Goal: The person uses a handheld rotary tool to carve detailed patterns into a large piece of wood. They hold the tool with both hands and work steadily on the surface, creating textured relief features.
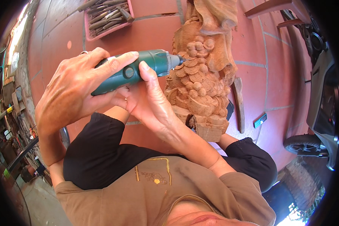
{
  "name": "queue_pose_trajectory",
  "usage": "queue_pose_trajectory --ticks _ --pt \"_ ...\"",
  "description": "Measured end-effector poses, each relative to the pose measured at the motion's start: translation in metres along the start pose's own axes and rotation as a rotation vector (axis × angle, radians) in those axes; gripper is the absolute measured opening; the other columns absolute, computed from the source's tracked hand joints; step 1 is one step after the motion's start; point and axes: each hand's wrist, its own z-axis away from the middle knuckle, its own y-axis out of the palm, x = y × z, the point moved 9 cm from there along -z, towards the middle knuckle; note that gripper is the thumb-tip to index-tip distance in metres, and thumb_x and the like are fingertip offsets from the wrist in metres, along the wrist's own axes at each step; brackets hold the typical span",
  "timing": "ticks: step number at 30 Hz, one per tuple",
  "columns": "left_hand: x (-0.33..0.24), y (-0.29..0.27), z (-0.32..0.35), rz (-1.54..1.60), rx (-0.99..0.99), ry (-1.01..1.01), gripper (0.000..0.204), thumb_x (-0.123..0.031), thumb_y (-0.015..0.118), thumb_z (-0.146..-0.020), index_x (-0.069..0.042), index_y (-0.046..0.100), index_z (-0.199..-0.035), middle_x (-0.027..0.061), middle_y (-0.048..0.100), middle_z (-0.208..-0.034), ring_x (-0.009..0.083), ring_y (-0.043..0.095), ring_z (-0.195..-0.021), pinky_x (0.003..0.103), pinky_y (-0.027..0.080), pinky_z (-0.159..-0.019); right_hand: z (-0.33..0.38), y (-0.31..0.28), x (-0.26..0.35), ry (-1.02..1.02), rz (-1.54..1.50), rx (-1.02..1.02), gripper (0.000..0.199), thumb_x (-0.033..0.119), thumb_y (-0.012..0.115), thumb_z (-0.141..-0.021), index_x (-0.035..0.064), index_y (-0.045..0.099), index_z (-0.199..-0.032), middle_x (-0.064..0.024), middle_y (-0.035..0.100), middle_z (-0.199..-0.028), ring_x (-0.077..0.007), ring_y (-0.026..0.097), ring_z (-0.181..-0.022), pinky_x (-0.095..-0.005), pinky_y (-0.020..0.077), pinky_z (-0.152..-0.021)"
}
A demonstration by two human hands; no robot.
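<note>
A green handheld rotary tool point(150, 64) lies level in front of me, its grey nose pointing right. My left hand point(71, 81) is closed over its rear and top, fingers along the body. From below, my right hand point(148, 94) grips the same tool, its thumb on the near side beside a round button; the other fingers are mostly hidden. The dark tip reaches the left side of a reddish-brown wood carving point(199, 83); I cannot tell whether it touches. Round beads and scalloped, overlapping shapes cover the carving, with smooth folds higher up. Its squared base sits between my legs.
A pink basket point(109, 34) full of chisels stands at the far left on the red tiled floor point(150, 34). Right of the carving lie a curved wooden stick point(238, 105) and a small phone point(260, 120). A motorbike point(324, 109) and a brown chair point(278, 11) are farther right.
</note>
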Motion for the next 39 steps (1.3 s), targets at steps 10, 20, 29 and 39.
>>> queue_pose_trajectory --ticks 10,20,29,39 --pt "0.005 0.006 -0.002 -0.006 -0.061 0.058 0.068 -0.017 0.078 -0.07 -0.013 0.06 -0.136 0.0086 0.062 -0.096 0.0296 0.064 -0.084 0.039 0.052 -0.073 0.0 -0.005 0.008 -0.056 0.052 -0.053 0.054 0.047 0.061 -0.099 0.0127 0.045 -0.137 -0.0066 0.055 -0.131 -0.0217 0.055 -0.125 -0.0476 0.0487 -0.106" --pt "0.013 0.01 0.007 0.06 -0.077 0.069 0.073 -0.009 0.077 -0.065 -0.012 0.059 -0.137 0.0094 0.063 -0.094 0.0307 0.065 -0.084 0.04 0.052 -0.075 -0.002 -0.007 -0.002 -0.006 0.039 -0.043 0.052 0.045 0.062 -0.098 0.0142 0.046 -0.136 -0.0065 0.054 -0.134 -0.0222 0.052 -0.129 -0.0487 0.0464 -0.109" --pt "0.028 0.019 0.014 0.079 -0.105 0.032 0.074 -0.032 0.085 -0.067 -0.018 0.061 -0.135 0.0103 0.062 -0.094 0.0306 0.063 -0.083 0.04 0.051 -0.075 -0.006 -0.012 -0.008 0.035 0.014 -0.048 0.053 0.041 0.064 -0.098 0.0126 0.044 -0.138 -0.0083 0.05 -0.139 -0.0247 0.047 -0.135 -0.0508 0.0424 -0.113" --pt "0.039 0.027 0.019 0.15 -0.107 0.024 0.073 -0.031 0.085 -0.066 -0.016 0.061 -0.134 0.0119 0.064 -0.093 0.0329 0.064 -0.082 0.04 0.052 -0.071 -0.012 -0.019 -0.014 0.051 0.027 -0.089 0.057 0.043 0.066 -0.097 0.0112 0.044 -0.139 -0.009 0.05 -0.139 -0.0263 0.047 -0.135 -0.0499 0.0431 -0.113"
